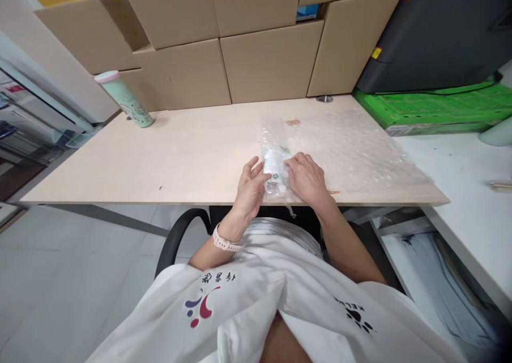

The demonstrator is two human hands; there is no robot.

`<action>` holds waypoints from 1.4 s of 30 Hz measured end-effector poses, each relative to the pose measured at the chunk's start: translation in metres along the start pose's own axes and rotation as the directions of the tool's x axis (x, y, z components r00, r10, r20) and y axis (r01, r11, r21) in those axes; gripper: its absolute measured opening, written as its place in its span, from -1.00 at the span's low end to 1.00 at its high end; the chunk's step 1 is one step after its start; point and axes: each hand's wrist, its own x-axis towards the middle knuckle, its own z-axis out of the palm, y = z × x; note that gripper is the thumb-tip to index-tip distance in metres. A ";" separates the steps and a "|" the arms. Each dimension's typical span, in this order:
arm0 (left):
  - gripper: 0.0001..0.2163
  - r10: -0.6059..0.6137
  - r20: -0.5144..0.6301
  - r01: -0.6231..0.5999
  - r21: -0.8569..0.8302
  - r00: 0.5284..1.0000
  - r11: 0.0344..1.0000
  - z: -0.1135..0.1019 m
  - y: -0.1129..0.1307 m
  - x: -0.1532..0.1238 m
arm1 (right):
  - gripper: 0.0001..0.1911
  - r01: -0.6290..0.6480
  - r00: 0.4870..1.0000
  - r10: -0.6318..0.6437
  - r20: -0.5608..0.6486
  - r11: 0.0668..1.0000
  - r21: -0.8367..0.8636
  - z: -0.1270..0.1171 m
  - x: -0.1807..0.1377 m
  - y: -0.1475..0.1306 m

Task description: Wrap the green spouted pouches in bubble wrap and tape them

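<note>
A small clear plastic packet (274, 166) with a white item and green print inside lies near the front edge of the pale wooden desk (180, 155). My left hand (251, 187) touches its left side, fingers curled round the edge. My right hand (307, 179) presses on its right side, fingers bent over the plastic. The packet rests on the near left corner of a large sheet of clear bubble wrap (352, 149) spread over the right part of the desk. A pale watch (224, 242) sits on my left wrist.
A mint-green bottle (127, 100) with a pink lid stands at the back left. Cardboard boxes (256, 58) line the rear of the desk. A green crate (440, 107) and a dark case (440, 37) sit to the right. A black chair arm (178, 240) shows below.
</note>
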 end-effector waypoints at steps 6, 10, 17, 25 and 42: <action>-0.33 0.398 0.262 -0.470 0.348 0.879 0.811 -0.013 -0.011 -0.034 | -0.70 0.197 0.972 -0.235 0.007 0.832 0.519 -0.001 -0.003 -0.009; -0.42 0.588 0.399 -0.700 0.533 0.703 0.474 -0.020 -0.023 -0.026 | -0.77 0.154 0.985 -0.173 -0.026 0.788 0.596 0.006 -0.006 -0.018; -0.50 0.610 0.559 -0.786 0.591 0.562 0.183 -0.011 -0.041 0.000 | -0.86 0.095 0.990 -0.060 -0.128 0.952 0.291 0.006 -0.033 0.001; -0.66 0.489 0.632 -0.716 0.697 0.601 -0.021 0.011 -0.056 0.010 | -0.77 0.049 0.994 -0.014 -0.107 0.942 0.331 -0.033 -0.068 0.037; -0.52 0.278 0.271 -0.378 0.461 0.921 0.803 -0.014 -0.023 -0.005 | -0.60 0.043 0.996 0.010 -0.085 0.803 0.594 -0.017 -0.053 0.010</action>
